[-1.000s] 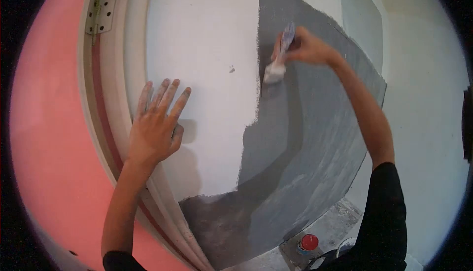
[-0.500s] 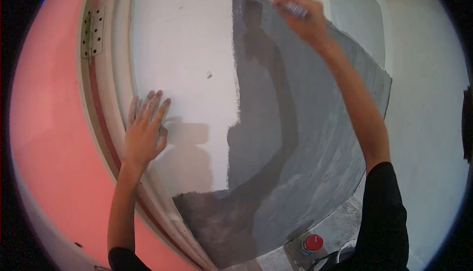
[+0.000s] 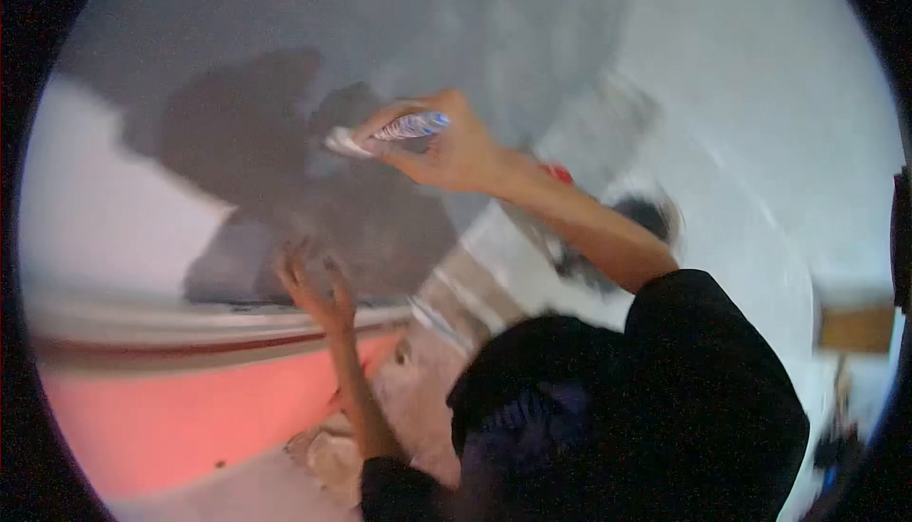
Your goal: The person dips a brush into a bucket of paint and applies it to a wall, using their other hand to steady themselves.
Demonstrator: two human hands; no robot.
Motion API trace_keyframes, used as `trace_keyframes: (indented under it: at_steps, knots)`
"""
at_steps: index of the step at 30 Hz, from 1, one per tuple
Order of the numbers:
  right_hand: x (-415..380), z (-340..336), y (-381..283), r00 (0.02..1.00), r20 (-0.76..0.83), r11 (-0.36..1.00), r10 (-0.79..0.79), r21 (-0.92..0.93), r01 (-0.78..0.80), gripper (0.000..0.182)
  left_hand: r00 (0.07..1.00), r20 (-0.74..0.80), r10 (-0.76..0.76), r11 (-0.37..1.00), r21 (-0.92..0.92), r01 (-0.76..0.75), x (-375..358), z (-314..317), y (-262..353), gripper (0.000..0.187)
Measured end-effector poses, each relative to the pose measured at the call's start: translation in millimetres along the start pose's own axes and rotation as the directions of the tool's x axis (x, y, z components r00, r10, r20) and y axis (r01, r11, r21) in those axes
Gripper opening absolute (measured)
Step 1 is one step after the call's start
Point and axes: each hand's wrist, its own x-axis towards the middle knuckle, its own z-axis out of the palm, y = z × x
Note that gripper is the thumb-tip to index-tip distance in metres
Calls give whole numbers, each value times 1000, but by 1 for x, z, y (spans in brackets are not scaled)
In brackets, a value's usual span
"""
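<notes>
My right hand (image 3: 461,147) is closed round a paintbrush (image 3: 413,125) with a patterned handle. Its pale head points left, in front of the grey-painted wall (image 3: 418,18); motion blur hides whether it touches the surface. Below and to the left, my left hand (image 3: 323,292) has its fingers spread and holds nothing. It is nearest the lower part of the grey paint, beside the door frame (image 3: 133,337); contact with the wall cannot be made out. Unpainted white wall (image 3: 180,223) shows at left, with dark shadows falling across the paint.
A pink door (image 3: 199,417) lies along the lower left. Beyond my right forearm are a red-lidded can (image 3: 558,173) and a blurred dark container (image 3: 651,213) on the floor. A brown box-like thing (image 3: 855,329) shows at far right.
My view has turned and tilted downward, so the door frame now runs across the lower left. My right hand has brought the brush down from the top of the grey area; both hands are closer together.
</notes>
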Motion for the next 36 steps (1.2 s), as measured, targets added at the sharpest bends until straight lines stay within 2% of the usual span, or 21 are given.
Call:
trace_keyframes:
  at_steps: [1,2,3,4,6,7,8,11,12,15,17,18,19,22,24,25,28,30,33,34,36]
  knots:
    - [-62,-6,33,934,-96,935,345,-50,-351,17,991,127,-51,997,-48,57,-47,32,4,37]
    - [-137,-11,67,747,-194,753,636,-58,-656,19,952,266,-149,983,-67,172,-106,59,9,39]
    - [-238,-13,107,494,-331,542,804,67,-837,20,885,397,-242,957,-54,286,-165,85,15,41]
    - [-319,-23,125,210,-424,325,881,220,-920,21,778,510,-367,906,7,423,-212,101,28,43]
    - [-403,-61,62,-193,-286,109,939,776,-621,22,596,792,-136,912,-134,387,-257,109,67,49]
    - [-454,-82,40,-218,-267,60,939,748,-661,25,420,896,-145,830,-121,545,-272,110,92,51]
    - [-495,-100,18,-227,-247,53,942,778,-626,25,235,963,-129,723,-71,688,-284,113,110,54]
    - [-545,-160,-26,-282,-283,48,917,779,-626,26,165,970,177,732,-242,637,-324,133,133,58]
    - [-548,-176,-29,-280,-371,141,886,789,-599,26,17,990,140,853,-130,506,-324,134,140,60]
    - [-564,-213,-3,-221,-567,377,794,743,-553,31,-115,990,85,873,-18,488,-313,173,165,62]
    - [-539,-238,23,-208,-605,289,769,619,-730,26,23,987,159,853,-148,501,-323,216,176,64]
    - [-539,-256,42,-21,-658,248,753,312,-917,23,94,977,194,840,-215,498,-325,239,181,65]
    - [-542,-272,64,177,-638,197,750,-40,-980,22,113,972,206,833,-235,500,-320,260,194,67]
    - [-552,-306,127,220,-626,88,748,-235,-968,18,205,932,300,871,-355,338,-304,314,237,78]
    - [-552,-325,160,279,-630,44,724,-362,-931,20,161,943,290,925,-319,206,-311,338,264,86]
    - [-562,-331,176,274,-608,34,745,-376,-926,20,140,950,279,945,-298,137,-318,347,276,91]
    - [-584,-335,205,281,-531,23,800,-440,-898,21,65,979,191,966,-199,163,-336,362,301,101]
    - [-588,-327,208,311,-473,34,824,-507,-862,24,100,976,192,962,-207,175,-343,363,309,103]
    - [-592,-307,213,239,-532,-34,812,-453,-891,27,118,974,193,965,-210,158,-342,357,311,110]
    - [-603,-299,220,288,-572,9,768,-440,-898,26,108,976,188,965,-204,165,-341,356,310,112]
    - [-616,-284,225,189,-653,-40,733,-320,-947,24,101,977,189,963,-204,173,-340,354,309,115]
